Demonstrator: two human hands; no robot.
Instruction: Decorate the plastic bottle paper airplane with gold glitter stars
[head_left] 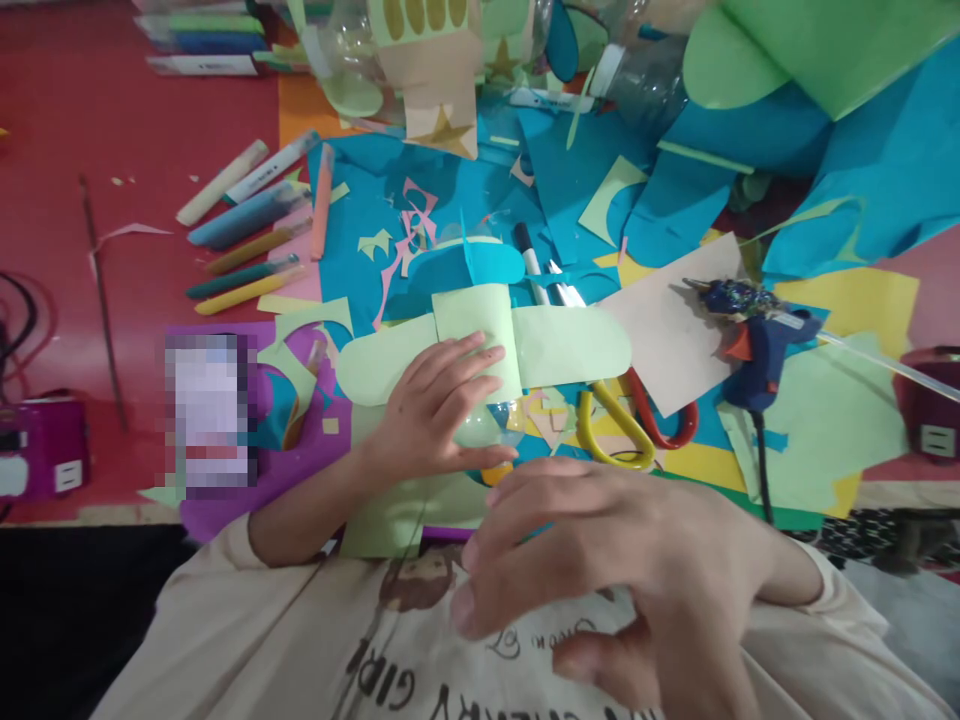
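My left hand [439, 405] grips a clear plastic bottle [491, 428] wrapped in light green paper [480, 345], fingers across the paper and thumb underneath. The paper has rounded flaps spreading left and right. My right hand [600, 565] hovers close to the camera just below the bottle, fingers loosely curled and apart, holding nothing. Both hands are above a table covered with cut coloured paper.
Scissors with yellow and red handles [634, 425] lie right of the bottle. A blue glue gun [754, 345] rests on beige paper at the right. Markers and glue sticks [251, 235] lie at the left. Blue paper scraps [570, 200], bottles and green sheets crowd the back.
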